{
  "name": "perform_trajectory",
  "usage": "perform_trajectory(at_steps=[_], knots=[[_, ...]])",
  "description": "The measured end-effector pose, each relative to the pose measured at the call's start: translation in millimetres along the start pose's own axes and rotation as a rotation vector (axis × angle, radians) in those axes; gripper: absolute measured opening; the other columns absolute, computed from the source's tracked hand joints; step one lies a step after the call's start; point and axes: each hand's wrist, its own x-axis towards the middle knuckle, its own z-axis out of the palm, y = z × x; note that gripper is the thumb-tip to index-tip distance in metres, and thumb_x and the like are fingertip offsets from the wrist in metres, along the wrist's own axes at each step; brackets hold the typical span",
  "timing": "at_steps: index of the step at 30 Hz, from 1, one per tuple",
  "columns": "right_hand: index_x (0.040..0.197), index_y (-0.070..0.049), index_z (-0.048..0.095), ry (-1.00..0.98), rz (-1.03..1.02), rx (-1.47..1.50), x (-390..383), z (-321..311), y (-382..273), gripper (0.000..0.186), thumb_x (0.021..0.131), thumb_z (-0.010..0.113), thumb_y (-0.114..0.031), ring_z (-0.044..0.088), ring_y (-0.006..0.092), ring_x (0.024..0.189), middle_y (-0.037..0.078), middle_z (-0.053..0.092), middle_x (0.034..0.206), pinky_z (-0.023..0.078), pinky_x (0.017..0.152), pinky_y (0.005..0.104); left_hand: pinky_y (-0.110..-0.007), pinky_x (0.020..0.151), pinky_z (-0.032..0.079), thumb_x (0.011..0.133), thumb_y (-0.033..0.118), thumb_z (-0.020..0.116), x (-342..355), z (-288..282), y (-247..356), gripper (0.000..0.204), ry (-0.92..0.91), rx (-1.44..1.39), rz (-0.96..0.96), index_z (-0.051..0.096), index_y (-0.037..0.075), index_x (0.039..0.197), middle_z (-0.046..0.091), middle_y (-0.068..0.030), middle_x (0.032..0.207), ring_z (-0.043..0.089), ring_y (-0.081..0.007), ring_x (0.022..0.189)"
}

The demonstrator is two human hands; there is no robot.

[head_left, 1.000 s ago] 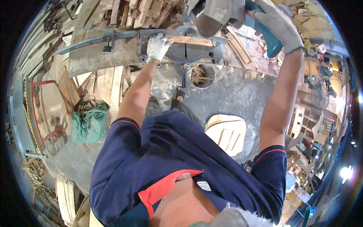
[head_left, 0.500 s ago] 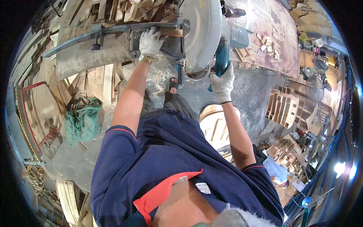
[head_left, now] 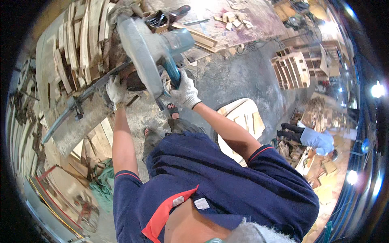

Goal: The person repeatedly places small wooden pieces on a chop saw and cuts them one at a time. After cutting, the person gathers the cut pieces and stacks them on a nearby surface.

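A large cut-off saw with a rounded grey blade guard and a teal motor body stands at the far edge of my reach. My right hand, in a white knitted glove, is closed round its teal handle. My left hand, gloved too, lies at the saw's long metal fence, left of the guard. Its fingers curl over a brownish wood piece, mostly hidden by hand and guard. The blade is hidden inside the guard.
Long wooden boards are stacked beyond the fence. Small wood blocks lie on the far bench. A rounded container of wood pieces stands by my right forearm; a slatted wooden frame stands farther right. Another person works at the right.
The whole view has swung, so the saw and both hands now appear farther left. My right hand stays on the handle, my left hand at the fence. More of the person at right shows.
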Motion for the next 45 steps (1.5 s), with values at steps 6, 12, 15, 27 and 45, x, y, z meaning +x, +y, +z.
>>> perform_trajectory(at_steps=[6,12,15,27,45], knots=[[0.117,-0.001,0.055,-0.046,-0.348,-0.087,47,-94,-72,0.048,0.077,0.068,-0.026,0.07,0.0406,0.088,0.025,0.068,0.092,0.055,0.079,0.0488,-0.047,0.092,0.047,0.085,0.031,0.074,-8,-7,-5,0.03,0.092,-0.015,0.242,0.071,0.007,0.103,0.067,-0.0134,0.109,0.06,-0.0356,0.105],[0.1,-0.002,0.07,-0.439,-0.383,0.318,145,-150,-161,0.033,0.095,0.06,-0.033,0.065,0.0175,0.073,0.007,0.068,0.075,0.053,0.069,0.0331,-0.047,0.082,0.049,0.082,0.03,0.077,-65,-12,12,0.025,0.242,-0.313,0.185,0.07,0.009,0.093,0.067,-0.012,0.093,0.062,-0.0359,0.09],[0.109,-0.003,0.065,-0.344,-0.394,0.644,152,-138,-109,0.031,0.09,0.066,-0.027,0.067,0.0195,0.074,0.009,0.068,0.081,0.054,0.065,0.0339,-0.037,0.081,0.053,0.077,0.02,0.086,-112,-18,47,0.024,0.221,-0.563,0.045,0.071,0.006,0.09,0.073,-0.0074,0.096,0.067,-0.023,0.088],[0.105,0.003,0.069,-0.897,0.061,0.447,96,-51,166,0.02,0.092,0.064,-0.01,0.064,0.0111,0.07,0.005,0.068,0.083,0.054,0.061,0.0276,-0.039,0.085,0.055,0.079,0.028,0.082,-130,-23,156,0.034,-0.211,-0.495,0.282,0.074,0.003,0.1,0.075,-0.0102,0.11,0.07,-0.0317,0.098],[0.121,-0.007,0.062,-0.083,-0.639,-0.295,187,23,89,0.052,0.081,0.077,-0.037,0.061,0.0373,0.112,0.018,0.065,0.114,0.05,0.094,0.0465,-0.05,0.086,0.051,0.085,0.028,0.074,-33,25,132,0.044,0.073,-0.171,-0.102,0.065,0.005,0.122,0.064,-0.0202,0.104,0.063,-0.0412,0.099]])
